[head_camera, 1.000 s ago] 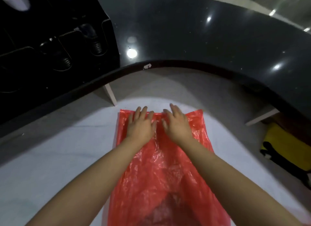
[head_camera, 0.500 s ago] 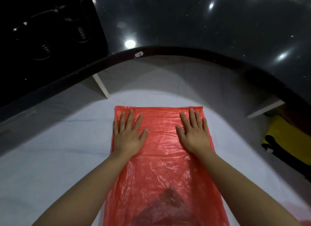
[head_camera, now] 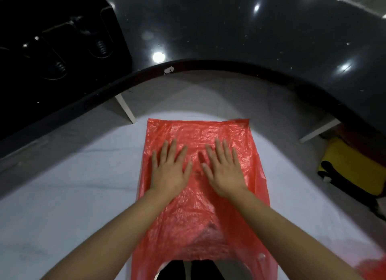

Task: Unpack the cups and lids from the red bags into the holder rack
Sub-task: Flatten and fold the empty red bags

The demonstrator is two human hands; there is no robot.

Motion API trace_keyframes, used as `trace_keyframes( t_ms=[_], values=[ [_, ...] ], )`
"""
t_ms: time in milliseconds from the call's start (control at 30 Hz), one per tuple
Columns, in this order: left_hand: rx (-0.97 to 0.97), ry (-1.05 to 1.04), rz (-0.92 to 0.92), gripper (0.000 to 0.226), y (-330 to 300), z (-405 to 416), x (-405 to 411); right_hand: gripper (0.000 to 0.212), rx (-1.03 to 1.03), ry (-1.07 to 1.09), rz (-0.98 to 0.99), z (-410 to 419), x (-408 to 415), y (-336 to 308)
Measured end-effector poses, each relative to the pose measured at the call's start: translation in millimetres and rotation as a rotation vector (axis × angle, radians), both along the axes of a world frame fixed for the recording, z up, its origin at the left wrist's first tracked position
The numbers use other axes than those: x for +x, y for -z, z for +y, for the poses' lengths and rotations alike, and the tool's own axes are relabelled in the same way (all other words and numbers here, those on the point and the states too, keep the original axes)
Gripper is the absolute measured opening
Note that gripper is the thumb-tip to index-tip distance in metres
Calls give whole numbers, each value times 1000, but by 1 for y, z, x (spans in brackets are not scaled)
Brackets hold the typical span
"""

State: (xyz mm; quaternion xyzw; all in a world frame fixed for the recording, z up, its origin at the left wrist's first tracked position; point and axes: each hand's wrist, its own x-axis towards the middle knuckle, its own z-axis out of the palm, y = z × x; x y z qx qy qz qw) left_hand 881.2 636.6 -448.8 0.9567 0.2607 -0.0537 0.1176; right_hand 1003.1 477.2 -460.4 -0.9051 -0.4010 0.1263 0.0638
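- Your left hand (head_camera: 169,168) and right hand (head_camera: 224,169) lie flat, side by side, on the red bag (head_camera: 200,213), fingers straight and spread; neither grips anything, both only press the film down.
- The bag is spread on the white surface (head_camera: 69,196) in front of you, its far edge square to the dark curved counter (head_camera: 240,35), its handle end draped over the near edge toward your body.
- The bag looks emptied, and the step in hand reads as smoothing it flat.
- Keep your palms low and sweep outward from the middle, so trapped air escapes at the sides and does not bunch under your wrists.
- Press lightly: thin film like this likely slides on the cloth, so hold one hand down while the other strokes.
- A dark patch shows through the plastic near your forearms; it may be a fold or something beneath, the view does not settle it, so feel there before folding.
- The holder rack (head_camera: 58,50) sits on the counter at far left, its contents too dark to read.
- No cups or lids are visible near your hands.
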Motion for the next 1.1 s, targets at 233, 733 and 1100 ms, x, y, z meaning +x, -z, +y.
trace_keyframes(
  t_ms=[233,733,1100],
  values=[
    [-4,-12,65,63,32,-9,-58,63,-94,57,39,-47,-30,22],
    [18,38,58,67,34,33,-44,62,-101,192,1,-83,13,9],
    [10,192,47,58,38,-29,-101,59,-94,22,63,-98,-77,11]
  ],
)
